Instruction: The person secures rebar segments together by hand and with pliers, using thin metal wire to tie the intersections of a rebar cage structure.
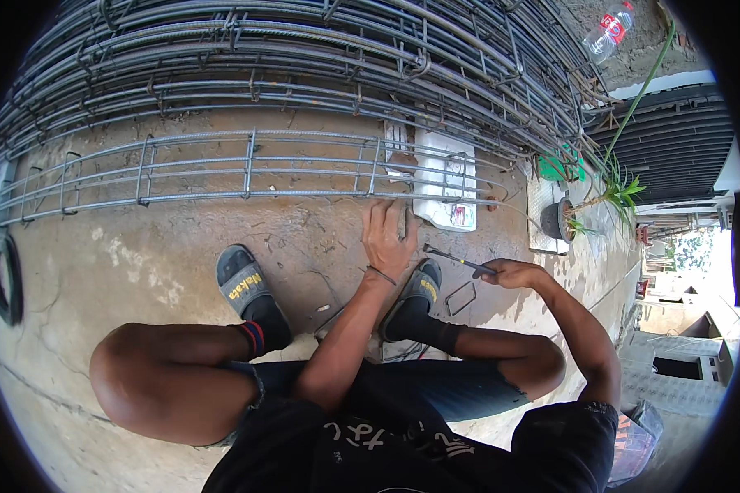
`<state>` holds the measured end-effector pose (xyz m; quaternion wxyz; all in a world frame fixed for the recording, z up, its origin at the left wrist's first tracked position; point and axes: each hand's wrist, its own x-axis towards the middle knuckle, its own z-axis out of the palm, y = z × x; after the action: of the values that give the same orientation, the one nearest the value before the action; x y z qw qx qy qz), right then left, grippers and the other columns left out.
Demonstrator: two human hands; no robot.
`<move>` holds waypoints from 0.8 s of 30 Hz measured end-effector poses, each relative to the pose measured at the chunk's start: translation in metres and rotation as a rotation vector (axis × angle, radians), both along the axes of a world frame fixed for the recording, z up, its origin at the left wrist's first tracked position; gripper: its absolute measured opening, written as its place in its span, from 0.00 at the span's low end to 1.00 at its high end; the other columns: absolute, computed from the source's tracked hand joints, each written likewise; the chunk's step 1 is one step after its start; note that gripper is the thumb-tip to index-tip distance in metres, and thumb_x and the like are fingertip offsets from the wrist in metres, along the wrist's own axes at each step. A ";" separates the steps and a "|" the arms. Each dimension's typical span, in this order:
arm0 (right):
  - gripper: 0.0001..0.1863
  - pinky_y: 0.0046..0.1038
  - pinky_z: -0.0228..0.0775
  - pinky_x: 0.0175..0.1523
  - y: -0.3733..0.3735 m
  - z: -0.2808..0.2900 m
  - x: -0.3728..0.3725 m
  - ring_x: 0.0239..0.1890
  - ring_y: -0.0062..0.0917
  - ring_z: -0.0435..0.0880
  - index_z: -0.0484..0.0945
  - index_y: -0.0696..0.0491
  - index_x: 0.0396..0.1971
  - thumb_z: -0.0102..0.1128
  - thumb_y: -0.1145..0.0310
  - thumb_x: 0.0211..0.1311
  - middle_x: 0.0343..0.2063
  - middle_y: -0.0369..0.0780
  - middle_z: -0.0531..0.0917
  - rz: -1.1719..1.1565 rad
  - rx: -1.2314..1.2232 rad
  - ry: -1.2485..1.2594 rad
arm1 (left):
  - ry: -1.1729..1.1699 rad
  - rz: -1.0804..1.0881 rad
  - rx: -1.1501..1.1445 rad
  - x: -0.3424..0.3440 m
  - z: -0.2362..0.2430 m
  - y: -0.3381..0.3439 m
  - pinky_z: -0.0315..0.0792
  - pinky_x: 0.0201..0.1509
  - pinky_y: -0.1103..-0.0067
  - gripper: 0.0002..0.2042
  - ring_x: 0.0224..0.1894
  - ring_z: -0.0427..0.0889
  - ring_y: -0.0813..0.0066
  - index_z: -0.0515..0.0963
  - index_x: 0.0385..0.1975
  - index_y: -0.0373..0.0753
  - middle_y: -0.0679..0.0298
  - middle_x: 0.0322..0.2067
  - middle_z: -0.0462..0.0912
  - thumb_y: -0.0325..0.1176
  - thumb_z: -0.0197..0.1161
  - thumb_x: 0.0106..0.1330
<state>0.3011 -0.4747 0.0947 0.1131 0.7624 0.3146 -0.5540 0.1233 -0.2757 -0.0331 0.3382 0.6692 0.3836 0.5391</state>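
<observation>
A long, narrow rebar cage (249,168) with square stirrups lies across the ground in front of me. My left hand (386,238) reaches to its near bar, close to the right end. The fingers are bent and apart, with a gap beside the thumb; I cannot tell whether the fingertips touch the bar. In my right hand (511,274) is a slim, long-handled metal tool (460,260) with a small dark head, pointing left toward my left hand. Under the cage's right part sits a white block-like box (432,215). One loose square stirrup (460,298) lies below the tool.
Stacked rebar cages (304,57) fill the far side. A potted plant (557,220) stands at the right, with a plastic bottle (607,34) farther off. At far left lies a black coil (6,283). My sandalled feet (251,283) are planted near the cage.
</observation>
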 end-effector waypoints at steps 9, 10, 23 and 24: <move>0.16 0.33 0.68 0.47 -0.005 0.016 -0.009 0.39 0.33 0.77 0.74 0.57 0.47 0.48 0.63 0.67 0.34 0.44 0.79 -0.172 0.314 -0.280 | 0.125 -0.283 -0.623 -0.018 -0.084 0.011 0.70 0.28 0.70 0.11 0.21 0.78 0.63 0.81 0.39 0.41 0.57 0.17 0.79 0.37 0.62 0.61; 0.16 0.30 0.67 0.45 0.000 0.003 -0.014 0.38 0.28 0.76 0.74 0.57 0.49 0.48 0.64 0.67 0.34 0.41 0.79 -0.308 0.341 -0.127 | 0.115 -0.309 -0.708 -0.014 -0.087 0.001 0.69 0.27 0.71 0.11 0.20 0.77 0.66 0.81 0.40 0.41 0.57 0.16 0.79 0.37 0.61 0.61; 0.19 0.32 0.62 0.55 0.074 -0.074 -0.082 0.48 0.31 0.74 0.68 0.54 0.56 0.46 0.62 0.69 0.44 0.46 0.78 -0.222 0.412 -0.048 | -0.172 -0.398 -0.922 -0.004 -0.094 -0.010 0.58 0.19 0.80 0.18 0.14 0.62 0.86 0.75 0.53 0.42 0.70 0.12 0.69 0.31 0.58 0.63; 0.19 0.31 0.62 0.55 0.077 -0.075 -0.084 0.47 0.30 0.74 0.68 0.53 0.56 0.46 0.63 0.69 0.43 0.44 0.78 -0.269 0.397 -0.016 | -0.203 -0.389 -0.947 -0.004 -0.094 -0.009 0.58 0.18 0.81 0.17 0.14 0.62 0.86 0.75 0.53 0.40 0.71 0.12 0.69 0.30 0.58 0.63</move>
<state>0.2172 -0.3977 0.0198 -0.1112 0.8090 0.3122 -0.4855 0.1189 -0.2842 -0.1274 0.7332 0.4461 0.4193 0.2959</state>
